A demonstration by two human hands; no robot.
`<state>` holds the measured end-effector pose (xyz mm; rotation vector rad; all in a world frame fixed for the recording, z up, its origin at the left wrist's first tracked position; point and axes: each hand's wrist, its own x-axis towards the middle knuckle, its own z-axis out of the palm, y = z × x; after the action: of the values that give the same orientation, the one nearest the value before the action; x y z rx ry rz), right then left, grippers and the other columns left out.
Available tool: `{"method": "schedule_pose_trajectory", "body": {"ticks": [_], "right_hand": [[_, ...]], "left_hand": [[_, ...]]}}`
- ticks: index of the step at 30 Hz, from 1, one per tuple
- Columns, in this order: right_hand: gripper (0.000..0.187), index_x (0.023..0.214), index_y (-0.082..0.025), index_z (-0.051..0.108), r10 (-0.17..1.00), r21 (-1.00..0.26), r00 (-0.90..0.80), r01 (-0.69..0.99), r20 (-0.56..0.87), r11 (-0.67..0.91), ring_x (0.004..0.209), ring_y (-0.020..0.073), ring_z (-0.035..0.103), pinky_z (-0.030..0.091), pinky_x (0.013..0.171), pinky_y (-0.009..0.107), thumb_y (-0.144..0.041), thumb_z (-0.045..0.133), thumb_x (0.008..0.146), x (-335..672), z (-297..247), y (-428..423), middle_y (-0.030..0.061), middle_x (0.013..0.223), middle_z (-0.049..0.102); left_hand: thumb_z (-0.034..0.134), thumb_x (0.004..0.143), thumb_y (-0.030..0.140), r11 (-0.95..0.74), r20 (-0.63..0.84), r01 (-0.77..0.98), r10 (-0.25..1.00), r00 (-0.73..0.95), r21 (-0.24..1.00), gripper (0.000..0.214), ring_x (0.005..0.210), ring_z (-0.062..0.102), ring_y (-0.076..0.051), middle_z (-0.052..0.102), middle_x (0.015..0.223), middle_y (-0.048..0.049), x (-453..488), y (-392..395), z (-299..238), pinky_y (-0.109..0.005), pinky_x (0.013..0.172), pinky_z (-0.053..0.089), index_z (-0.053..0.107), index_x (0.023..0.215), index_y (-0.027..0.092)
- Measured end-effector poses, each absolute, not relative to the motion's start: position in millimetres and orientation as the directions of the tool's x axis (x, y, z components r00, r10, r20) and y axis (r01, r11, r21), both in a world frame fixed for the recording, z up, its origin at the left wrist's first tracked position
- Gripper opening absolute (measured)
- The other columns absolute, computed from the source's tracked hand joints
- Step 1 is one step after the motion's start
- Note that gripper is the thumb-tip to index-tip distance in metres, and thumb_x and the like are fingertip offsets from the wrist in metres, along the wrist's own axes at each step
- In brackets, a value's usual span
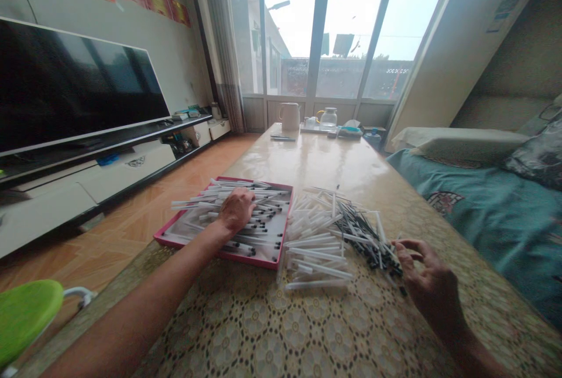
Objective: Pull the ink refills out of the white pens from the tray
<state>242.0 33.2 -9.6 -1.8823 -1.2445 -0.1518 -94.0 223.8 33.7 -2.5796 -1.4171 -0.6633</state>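
Note:
My left hand (237, 209) rests over a shallow pink box (281, 249), its fingers curled down and partly hidden by the back of the hand. Thin white tubes with black ends (263, 193) lie in the box, several sticking out over its left rim. At the right, my right hand (424, 270) has thumb and forefinger pinched together at the edge of a heap of thin rods with black ends (371, 240). What sits between those fingertips is too small to tell. Between box and heap lies a pile of plain white tubes (316, 249).
On the far end of the patterned table (272, 325) stand a white jug (290, 116), a glass pitcher (328, 117) and a tissue pack (350, 130). A green stool (30, 313) is at the lower left, a teal-covered sofa (465, 202) along the right.

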Motion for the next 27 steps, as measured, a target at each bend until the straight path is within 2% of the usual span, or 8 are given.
{"method": "schedule_pose_trajectory", "body": {"ticks": [5, 8, 11, 13, 15, 18, 23, 27], "right_hand": [[0.028, 0.083, -0.018, 0.059, 0.710, -0.545, 0.411, 0.837, 0.572, -0.046, 0.067, 0.0202, 0.062, 0.043, 0.044, 0.023, -0.043, 0.046, 0.082, 236, -4, 30, 0.0080, 0.079, 0.065], [0.023, 0.086, -0.019, 0.058, 0.736, -0.504, 0.285, 0.859, 0.614, 0.088, 0.071, 0.0197, 0.062, 0.047, 0.055, 0.026, -0.039, 0.046, 0.083, 230, 1, 27, 0.0066, 0.083, 0.065], [0.019, 0.096, -0.020, 0.057, 0.755, -0.418, 0.079, 0.868, 0.651, 0.269, 0.086, 0.0209, 0.060, 0.048, 0.074, 0.032, -0.033, 0.047, 0.085, 223, 9, 23, 0.0071, 0.094, 0.063], [0.019, 0.100, -0.021, 0.056, 0.799, -0.362, -0.100, 0.853, 0.593, 0.375, 0.089, 0.0204, 0.059, 0.047, 0.077, 0.032, -0.030, 0.048, 0.086, 215, 15, 19, 0.0070, 0.095, 0.062], [0.016, 0.097, -0.022, 0.057, 0.849, -0.339, -0.265, 0.831, 0.458, 0.442, 0.084, 0.0191, 0.059, 0.046, 0.072, 0.030, -0.031, 0.050, 0.086, 205, 21, 14, 0.0057, 0.088, 0.062], [0.016, 0.088, -0.021, 0.057, 0.876, -0.320, -0.386, 0.823, 0.291, 0.469, 0.077, 0.0184, 0.058, 0.044, 0.067, 0.029, -0.036, 0.055, 0.083, 189, 21, 9, 0.0038, 0.082, 0.061], [0.014, 0.073, -0.020, 0.052, 0.890, -0.214, -0.424, 0.865, 0.169, 0.453, 0.060, 0.0143, 0.056, 0.034, 0.053, 0.024, -0.025, 0.052, 0.086, 179, 4, 13, -0.0005, 0.070, 0.061], [0.016, 0.073, -0.020, 0.050, 0.904, -0.271, -0.402, 0.863, 0.145, 0.427, 0.052, 0.0104, 0.053, 0.026, 0.048, 0.022, -0.023, 0.048, 0.088, 179, -1, 13, -0.0027, 0.066, 0.060]], "left_hand": [[0.045, 0.087, 0.020, -0.525, 0.503, 0.839, 0.768, 0.397, 0.140, 0.015, 0.090, 0.055, -0.024, 0.059, 0.089, -0.0106, -95, 189, 53, -0.039, 0.081, 0.042, 0.058, 0.087, 0.011], [0.040, 0.089, 0.022, -0.567, 0.490, 0.793, 0.769, 0.411, 0.223, 0.016, 0.077, 0.057, -0.018, 0.060, 0.083, -0.0062, -82, 145, 61, -0.029, 0.070, 0.044, 0.055, 0.090, 0.015], [0.040, 0.088, 0.023, -0.623, 0.316, 0.589, 0.776, 0.545, 0.514, 0.016, 0.068, 0.056, -0.015, 0.061, 0.075, -0.0023, -58, 95, 52, -0.024, 0.063, 0.042, 0.055, 0.087, 0.018], [0.041, 0.087, 0.021, -0.621, 0.270, 0.495, 0.748, 0.606, 0.608, 0.015, 0.067, 0.056, -0.015, 0.062, 0.074, -0.0026, -42, 69, 38, -0.023, 0.060, 0.040, 0.055, 0.084, 0.018], [0.043, 0.086, 0.020, -0.608, 0.238, 0.443, 0.726, 0.645, 0.659, 0.014, 0.065, 0.056, -0.014, 0.062, 0.073, -0.0029, -29, 54, 22, -0.023, 0.059, 0.039, 0.056, 0.081, 0.017], [0.044, 0.085, 0.020, -0.605, 0.229, 0.394, 0.702, 0.674, 0.692, 0.014, 0.065, 0.056, -0.015, 0.062, 0.072, -0.0038, -21, 51, 6, -0.023, 0.059, 0.040, 0.057, 0.082, 0.016], [0.043, 0.086, 0.021, -0.605, 0.246, 0.368, 0.697, 0.673, 0.706, 0.015, 0.070, 0.058, -0.016, 0.063, 0.076, -0.0049, -21, 59, 1, -0.023, 0.063, 0.043, 0.057, 0.085, 0.017], [0.050, 0.084, 0.019, -0.700, 0.310, 0.398, 0.655, 0.689, 0.593, 0.013, 0.074, 0.058, -0.016, 0.062, 0.086, -0.0044, -22, 60, -7, -0.023, 0.068, 0.043, 0.054, 0.096, 0.018]]}}
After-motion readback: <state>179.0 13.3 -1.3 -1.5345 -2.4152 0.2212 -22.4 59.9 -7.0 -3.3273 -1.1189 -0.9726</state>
